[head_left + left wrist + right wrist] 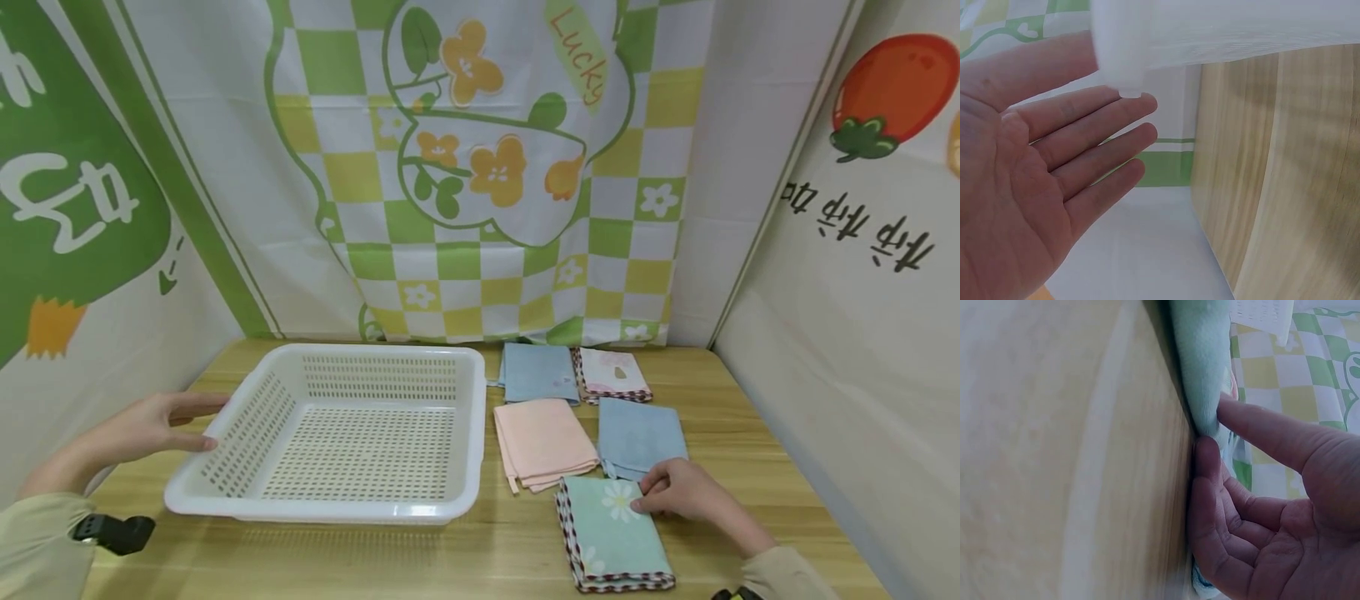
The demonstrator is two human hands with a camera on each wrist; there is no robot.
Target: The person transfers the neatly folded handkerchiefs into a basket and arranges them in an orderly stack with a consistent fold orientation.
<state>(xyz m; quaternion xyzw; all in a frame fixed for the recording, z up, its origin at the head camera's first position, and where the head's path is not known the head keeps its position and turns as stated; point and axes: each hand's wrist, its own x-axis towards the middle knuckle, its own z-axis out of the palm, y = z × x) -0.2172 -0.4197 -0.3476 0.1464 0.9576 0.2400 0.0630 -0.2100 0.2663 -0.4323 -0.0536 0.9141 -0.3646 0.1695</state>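
Note:
A white plastic basket [360,504] with slotted walls stands on the left of the wooden table. My left hand [153,429] is at its left rim, the straight fingers lying along the outside. In the left wrist view, that hand [1054,137] is spread flat, fingertips right at the white rim [1121,50]. A folded mint-green towel [618,542] with white daisies and a checked border lies at the front right. My right hand [682,492] pinches its right edge, thumb on top. The right wrist view shows the index fingertip [1207,453] under the towel's fold [1200,369].
Beyond the green towel lie a folded pink towel [543,442], a blue towel [641,437], another blue towel [538,372] and a white towel [613,372] with a checked border. Printed cloth [487,275] hangs at the table's back, with cloth walls on both sides.

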